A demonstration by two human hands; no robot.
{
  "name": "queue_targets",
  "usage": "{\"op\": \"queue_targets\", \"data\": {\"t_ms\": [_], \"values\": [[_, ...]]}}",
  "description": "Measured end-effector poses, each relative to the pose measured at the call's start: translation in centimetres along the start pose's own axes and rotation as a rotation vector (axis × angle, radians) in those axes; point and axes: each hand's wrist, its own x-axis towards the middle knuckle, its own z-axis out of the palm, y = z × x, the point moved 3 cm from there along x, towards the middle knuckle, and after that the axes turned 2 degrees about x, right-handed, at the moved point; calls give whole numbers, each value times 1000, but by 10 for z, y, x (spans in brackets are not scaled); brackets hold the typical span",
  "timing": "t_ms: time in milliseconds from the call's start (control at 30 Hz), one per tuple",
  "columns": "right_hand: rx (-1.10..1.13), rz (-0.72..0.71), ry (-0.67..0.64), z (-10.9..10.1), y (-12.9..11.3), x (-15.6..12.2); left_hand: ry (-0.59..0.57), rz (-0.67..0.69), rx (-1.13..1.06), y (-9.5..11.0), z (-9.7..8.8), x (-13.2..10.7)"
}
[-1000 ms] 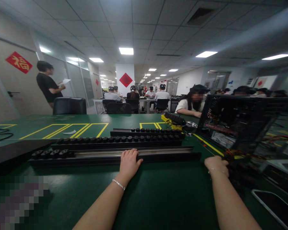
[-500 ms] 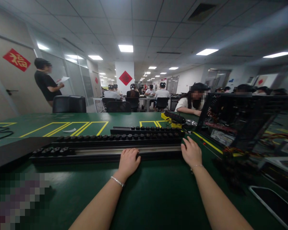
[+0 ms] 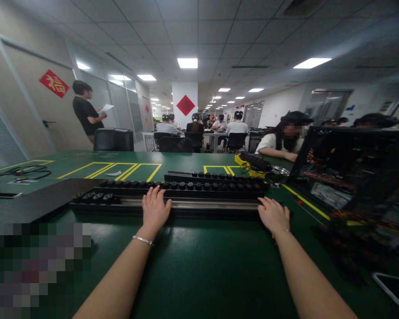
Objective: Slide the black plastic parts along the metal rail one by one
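Note:
A long black rail [image 3: 206,214] with a bare silver channel [image 3: 202,204] lies crosswise before me. Several round black sockets [image 3: 98,198] sit in its left end. My left hand [image 3: 155,207] is over the rail left of its middle, fingers spread and pointing away, with nothing seen in them. At the rail's right end is my right hand [image 3: 274,215], its fingers loosely bent and apart over the edge. I cannot tell how firmly it touches. Just behind lies a second rail [image 3: 186,193] lined with round black sockets, and a shorter one [image 3: 216,177] beyond it.
An open computer case [image 3: 346,173] stands on the right, with tangled cables [image 3: 352,219] below it. A yellow tray [image 3: 252,172] with a black power strip [image 3: 254,162] is at the back. A dark flat panel [image 3: 36,197] lies left. A co-worker [image 3: 286,137] sits across the green table [image 3: 213,270].
My left hand has moved left along the rail and its fingers have spread. My right hand stays at the rail's right end. The view has turned slightly left.

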Motion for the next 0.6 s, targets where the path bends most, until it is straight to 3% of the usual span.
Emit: {"op": "queue_targets", "data": {"t_ms": [167,300,400,600], "values": [[30,16,14,2,7,5,31,-255,97,-81,-16,4],[59,36,37,1,10,7,-29,-410,71,-124,-22,7],[73,59,56,-1,13,6,-96,-476,34,-136,-21,7],[78,79,74,-2,20,7,-91,-456,51,-136,-20,9]]}}
